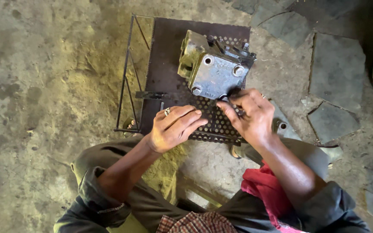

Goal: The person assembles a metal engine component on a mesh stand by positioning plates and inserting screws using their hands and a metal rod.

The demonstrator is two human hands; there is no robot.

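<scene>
Pinching something small and dark at the near corner of the metal block (214, 69) with my right hand (249, 116), I steady my left hand (173, 127), fingers curled loosely, on the perforated plate (173, 56) beneath the block, keeping pressure gentle and square.

Both forearms reach forward, sleeves pushed back to the elbows. The left hand (173, 128) lies knuckles up, fingers (191, 119) curled loosely inward, a ring on one. The right hand (250, 115) bends at the wrist, fingertips bunched together, apparently pinching something small.
</scene>
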